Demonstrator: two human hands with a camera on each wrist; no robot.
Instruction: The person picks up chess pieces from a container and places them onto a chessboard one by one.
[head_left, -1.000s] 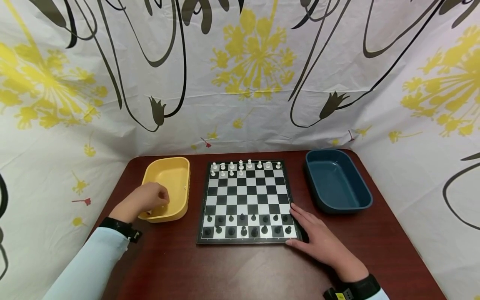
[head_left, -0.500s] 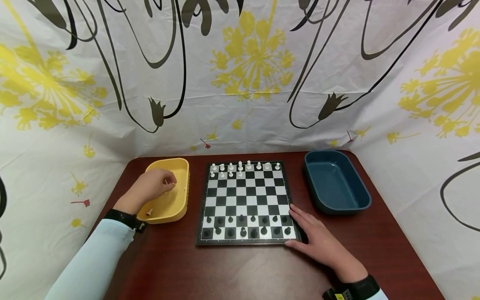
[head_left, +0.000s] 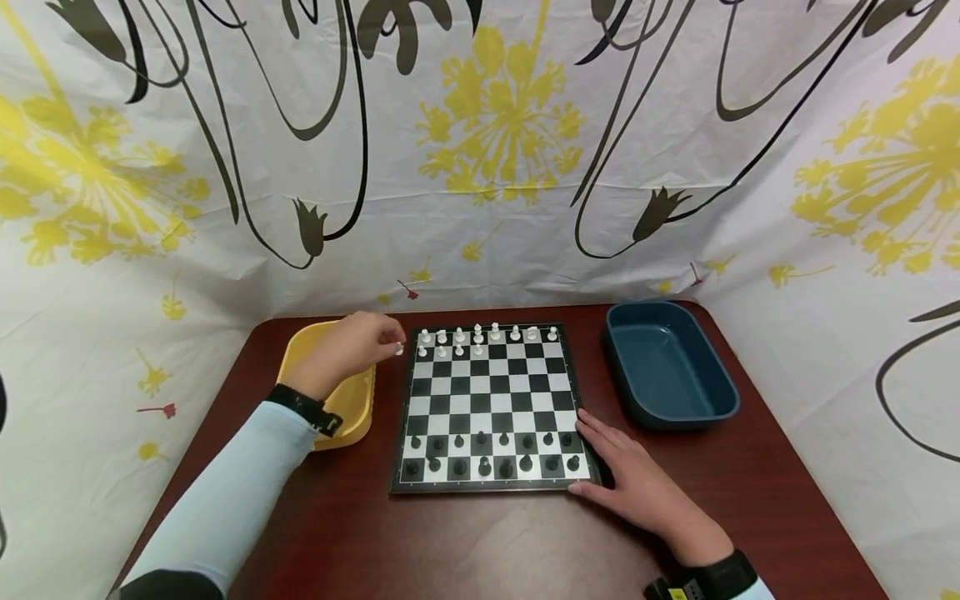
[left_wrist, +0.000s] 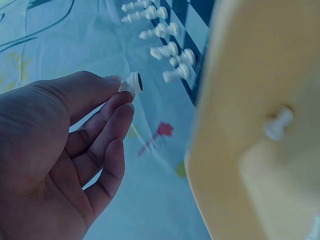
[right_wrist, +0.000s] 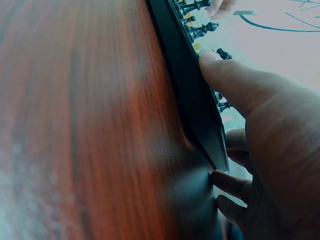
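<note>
1. Up from the yellow tub (head_left: 352,408) came the left hand (head_left: 352,350) — it now sits left of center in the head view, pinching a white piece (left_wrist: 132,82) at the chessboard (head_left: 491,404) corner.
2. Only two fingertips hold the piece, so it could slip, or bump the white row (head_left: 480,337) over.
3. Lower right, the right hand (head_left: 637,483) lies flat, fingers relaxed, against the board's edge.
4. Which piece it is — too small to tell.
</note>
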